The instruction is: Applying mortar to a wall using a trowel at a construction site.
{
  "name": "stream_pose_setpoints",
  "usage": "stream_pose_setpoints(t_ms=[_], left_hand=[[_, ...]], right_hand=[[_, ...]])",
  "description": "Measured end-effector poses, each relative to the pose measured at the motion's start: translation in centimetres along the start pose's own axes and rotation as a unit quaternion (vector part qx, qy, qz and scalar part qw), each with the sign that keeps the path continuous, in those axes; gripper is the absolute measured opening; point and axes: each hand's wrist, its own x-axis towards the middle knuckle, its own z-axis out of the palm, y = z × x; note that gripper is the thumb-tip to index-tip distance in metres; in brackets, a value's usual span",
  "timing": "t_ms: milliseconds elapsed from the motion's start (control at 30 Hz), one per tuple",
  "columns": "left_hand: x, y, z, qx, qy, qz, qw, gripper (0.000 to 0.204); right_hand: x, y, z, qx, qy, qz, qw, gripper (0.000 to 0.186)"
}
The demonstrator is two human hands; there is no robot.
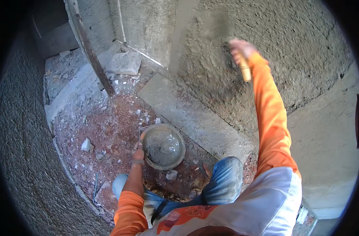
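Observation:
My right hand (242,51), blurred by motion, is closed round the pale yellow handle (246,73) of a trowel, up at the rough plastered wall (289,51). The trowel's blade is a grey smear against the wet mortar on that wall. Below and to the left, my left hand (139,152) is closed at the left rim of a round mortar pan (180,159). Wet grey mortar (163,147) with a shiny surface lies in the pan. A thin bent metal rod (139,133) shows beside my left fingers; whether it belongs to the pan I cannot tell.
A wooden pole (91,53) leans at the upper left. A long flat slab (195,114) lies along the wall's foot, and a broken slab (124,63) sits near the corner. Rubble and stones (87,145) litter the reddish ground. A dark rough wall (26,129) stands at left.

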Motion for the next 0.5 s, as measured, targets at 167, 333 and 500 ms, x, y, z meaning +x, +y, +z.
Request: stream_pose_setpoints(t_ms=[167, 333, 500], left_hand=[[-1.4, 3.2, -0.3, -0.062, -0.054, -0.036, 0.996, 0.040], [-2.8, 6.2, 0.8, 0.077, -0.052, -0.026, 0.995, 0.038], [-3.1, 6.5, 1.3, 0.102, 0.048, 0.006, 0.994, 0.027]], right_hand=[[-7.3, 7.3, -3.9, 0.025, 0.133, -0.245, 0.960, 0.033], [-9.9, 24.3, 6.6, -0.235, -0.200, 0.058, 0.949, 0.022], [-11.4, 35.0, 17.0, -0.624, -0.251, -0.045, 0.739, 0.042]])
